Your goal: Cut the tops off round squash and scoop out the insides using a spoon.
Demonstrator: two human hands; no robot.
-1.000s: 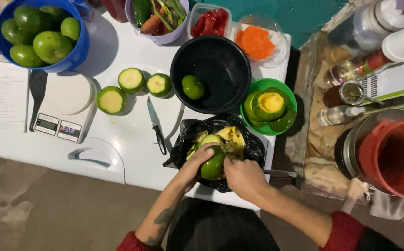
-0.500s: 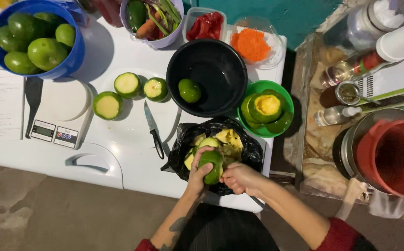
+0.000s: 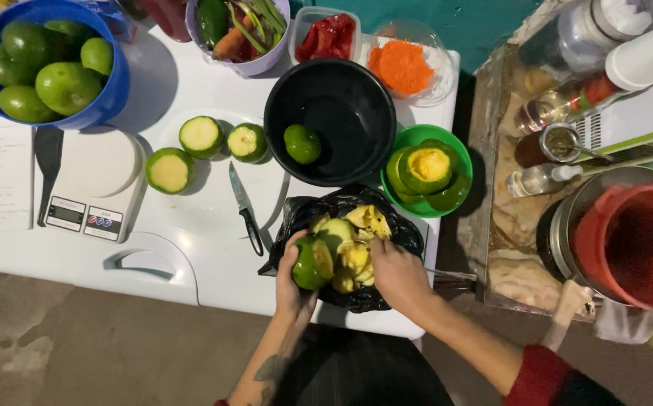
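Head view: left hand [image 3: 290,272] fingers wrapped round green fruit half [image 3: 312,262], held over black bag [image 3: 398,234] of yellow scraps [image 3: 360,239]. Right hand [image 3: 395,272] curled beside fruit, grip contents unclear. Knife [image 3: 244,207] beyond left fingers on white surface [image 3: 213,263]. Best to keep fruit above bag, scooping inward so scraps land inside.

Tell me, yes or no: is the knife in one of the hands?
No. The knife lies on the white table, apart from the left hand holding the green fruit and the right hand.
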